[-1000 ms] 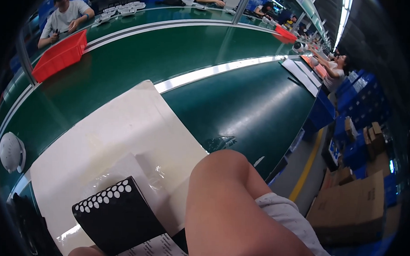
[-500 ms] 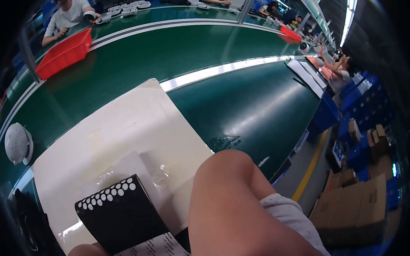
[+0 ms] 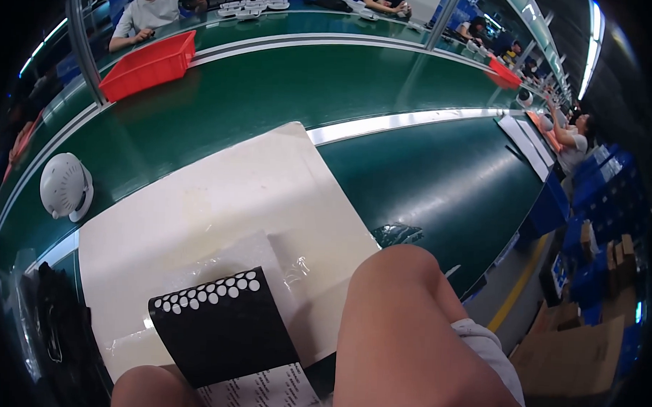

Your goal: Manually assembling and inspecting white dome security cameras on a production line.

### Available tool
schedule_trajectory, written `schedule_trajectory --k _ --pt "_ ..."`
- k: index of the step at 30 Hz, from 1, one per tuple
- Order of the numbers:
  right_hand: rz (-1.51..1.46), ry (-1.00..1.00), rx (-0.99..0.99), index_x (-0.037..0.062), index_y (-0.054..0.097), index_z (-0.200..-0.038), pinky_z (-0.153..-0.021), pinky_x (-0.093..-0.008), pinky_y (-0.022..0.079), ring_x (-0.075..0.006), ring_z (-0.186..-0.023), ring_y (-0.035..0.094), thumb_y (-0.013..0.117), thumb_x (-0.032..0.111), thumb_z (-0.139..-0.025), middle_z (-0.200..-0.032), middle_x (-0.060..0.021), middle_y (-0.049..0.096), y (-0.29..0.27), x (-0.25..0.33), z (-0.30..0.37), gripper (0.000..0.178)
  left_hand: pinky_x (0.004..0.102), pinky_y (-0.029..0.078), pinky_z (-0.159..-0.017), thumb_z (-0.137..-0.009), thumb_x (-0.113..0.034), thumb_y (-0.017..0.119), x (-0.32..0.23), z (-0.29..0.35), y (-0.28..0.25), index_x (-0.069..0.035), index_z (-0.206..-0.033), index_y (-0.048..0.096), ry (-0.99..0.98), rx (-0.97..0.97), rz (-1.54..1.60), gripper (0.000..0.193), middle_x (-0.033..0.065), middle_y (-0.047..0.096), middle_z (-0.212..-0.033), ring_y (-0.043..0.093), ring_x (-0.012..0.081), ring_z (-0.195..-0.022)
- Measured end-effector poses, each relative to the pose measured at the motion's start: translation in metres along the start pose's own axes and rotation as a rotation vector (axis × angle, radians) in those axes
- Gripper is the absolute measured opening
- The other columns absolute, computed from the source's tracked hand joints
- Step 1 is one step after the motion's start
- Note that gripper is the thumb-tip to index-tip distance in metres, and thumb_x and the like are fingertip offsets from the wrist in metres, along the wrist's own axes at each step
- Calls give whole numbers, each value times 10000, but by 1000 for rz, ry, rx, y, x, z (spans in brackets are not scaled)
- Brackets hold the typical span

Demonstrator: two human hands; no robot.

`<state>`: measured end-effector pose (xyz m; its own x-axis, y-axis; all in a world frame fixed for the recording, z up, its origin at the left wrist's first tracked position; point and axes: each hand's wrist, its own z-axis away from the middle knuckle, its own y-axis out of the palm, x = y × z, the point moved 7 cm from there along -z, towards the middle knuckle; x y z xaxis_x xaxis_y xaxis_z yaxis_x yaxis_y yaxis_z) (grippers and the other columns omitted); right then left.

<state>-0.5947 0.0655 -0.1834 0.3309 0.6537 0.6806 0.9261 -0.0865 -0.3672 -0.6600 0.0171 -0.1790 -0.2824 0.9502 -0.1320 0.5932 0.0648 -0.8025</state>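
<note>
A bare bent arm (image 3: pixel 407 335) fills the lower right, its elbow toward the work surface and a pale sleeve (image 3: pixel 485 347) beside it. At the lower left edge is another rounded bit of bare skin (image 3: pixel 150 392); which part of me it is I cannot make out. Neither hand shows clearly. Between these lies a curved black sheet (image 3: pixel 228 336) with rows of white round dots along its far end. Its near end shows a white printed strip (image 3: pixel 262 391). Under it are clear plastic film (image 3: pixel 295 274) and a large cream board (image 3: pixel 190 199).
A white rounded device (image 3: pixel 66 187) stands left of the board. Dark bags (image 3: pixel 60 323) lie at the near left. Beyond the green belt are a red bin (image 3: pixel 147 68) and a person (image 3: pixel 157 14) holding a device. Cardboard boxes (image 3: pixel 568 355) and blue crates stand at the right.
The whole view has shifted, so the board, device, red bin and black sheet sit farther right in the picture. More of the dark bags shows at the left. The arm keeps its bent pose.
</note>
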Motion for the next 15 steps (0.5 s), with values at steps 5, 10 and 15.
schedule_trajectory --k 5,10,15 --pt "67 15 -7 25 471 -527 -426 -307 422 -247 -497 525 456 418 -855 -509 -97 507 2 6 -3 512 257 522 -743 -703 67 518 -2 -5 -3 105 -883 536 82 -180 -115 185 145 598 -852 610 212 -770" --pt "38 37 22 24 477 -529 -421 -309 420 -248 -494 524 457 422 -852 -508 -96 507 3 4 -6 513 237 523 -726 -696 122 534 -8 -3 -4 133 -879 522 179 -230 -162 184 147 591 -866 604 189 -771" --pt "14 58 35 26 474 -518 -410 -308 411 -250 -490 521 466 424 -847 -509 -96 507 5 3 -1 517 219 521 -716 -683 147 543 -3 0 5 140 -863 531 230 -233 -175 181 145 596 -855 604 174 -757"
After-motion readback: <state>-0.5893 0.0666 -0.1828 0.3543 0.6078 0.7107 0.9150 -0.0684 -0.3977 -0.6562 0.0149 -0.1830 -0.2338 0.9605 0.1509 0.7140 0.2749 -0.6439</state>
